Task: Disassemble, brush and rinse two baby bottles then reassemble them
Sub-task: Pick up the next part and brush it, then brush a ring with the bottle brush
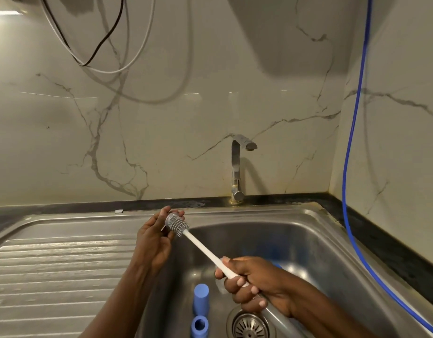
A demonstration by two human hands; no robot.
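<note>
A white-handled bottle brush with a grey silicone head (202,250) is held slantwise above the stainless steel sink basin (308,240). Its handle is gripped by the curled fingers of the right hand (254,281); its head is pinched by the fingertips of the left hand (154,242). A blue cylindrical plastic cap (201,298) is seen upright on the basin floor, just beside a blue plastic ring (199,325), near the drain strainer (250,326).
</note>
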